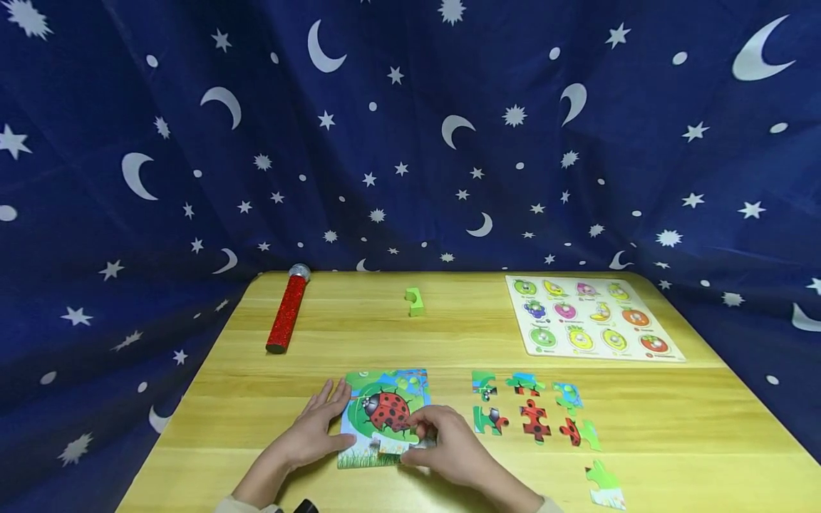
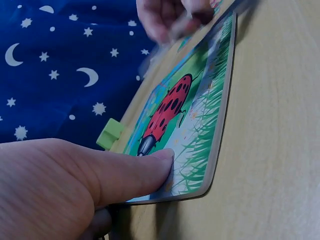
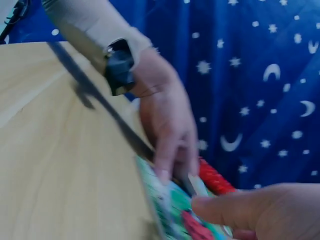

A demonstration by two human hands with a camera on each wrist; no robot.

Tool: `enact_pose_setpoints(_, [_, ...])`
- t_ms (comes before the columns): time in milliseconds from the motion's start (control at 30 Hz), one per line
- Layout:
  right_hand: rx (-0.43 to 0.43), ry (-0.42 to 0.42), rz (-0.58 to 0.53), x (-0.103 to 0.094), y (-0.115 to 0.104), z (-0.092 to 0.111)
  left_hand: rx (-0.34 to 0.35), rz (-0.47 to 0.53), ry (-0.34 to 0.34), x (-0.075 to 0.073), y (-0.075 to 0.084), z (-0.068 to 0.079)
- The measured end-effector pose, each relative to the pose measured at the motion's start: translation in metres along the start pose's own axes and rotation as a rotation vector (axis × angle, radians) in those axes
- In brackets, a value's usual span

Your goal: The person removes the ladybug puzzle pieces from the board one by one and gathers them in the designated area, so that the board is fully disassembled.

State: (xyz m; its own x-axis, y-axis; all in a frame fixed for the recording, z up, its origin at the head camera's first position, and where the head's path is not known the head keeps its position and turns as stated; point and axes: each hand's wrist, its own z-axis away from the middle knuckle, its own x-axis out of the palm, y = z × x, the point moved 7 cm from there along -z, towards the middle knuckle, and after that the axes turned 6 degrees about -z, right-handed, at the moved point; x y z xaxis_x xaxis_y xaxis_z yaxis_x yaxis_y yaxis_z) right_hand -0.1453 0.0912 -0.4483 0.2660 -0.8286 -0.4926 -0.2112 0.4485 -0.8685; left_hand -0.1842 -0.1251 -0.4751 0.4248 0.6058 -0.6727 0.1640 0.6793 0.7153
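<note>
A ladybug puzzle board (image 1: 359,458) lies on the wooden table. My left hand (image 1: 311,434) rests along its left edge with fingers extended; in the left wrist view the thumb (image 2: 150,172) lies on the printed picture. Over the board's lower right, my right hand (image 1: 452,445) pinches a puzzle piece (image 1: 393,446), pale with a green part, partly hidden by the fingers. To the right of this hand are several loose puzzle pieces, among them a red spotted one (image 1: 534,422) and a green-and-white one (image 1: 605,484).
A fruit peg board (image 1: 522,335) lies at the back right. A red glittery microphone (image 1: 288,313) is at the back left, and a small green block (image 1: 415,303) stands at the back middle. Behind the table hangs a blue star-and-moon curtain (image 1: 410,142).
</note>
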Motion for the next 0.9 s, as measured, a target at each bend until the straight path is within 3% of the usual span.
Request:
enact_pose_setpoints(133, [-0.014,0.024,-0.011,-0.031,0.002,0.020,0.017,0.006,-0.003,0.001,-0.001,-0.002])
enact_pose_setpoints(267, [-0.104,0.103,0.024,-0.071,0.009,0.049,0.016,0.016,-0.006,0.001,-0.003,-0.003])
enact_pose_setpoints(367, [-0.124,0.157,0.059,-0.098,0.021,0.071,0.008,0.023,-0.004,0.002,-0.005,-0.003])
enact_pose_setpoints(500, [-0.009,0.211,0.126,-0.130,0.045,0.096,0.002,0.031,0.003,0.002,-0.008,-0.002])
enact_pose_setpoints(633, [0.135,0.203,0.187,-0.154,0.069,0.118,0.001,0.040,-0.003,0.002,-0.008,-0.003])
enact_pose_setpoints(900, [0.173,0.175,0.387,-0.185,0.093,0.146,0.010,0.048,-0.011,0.001,-0.005,-0.002])
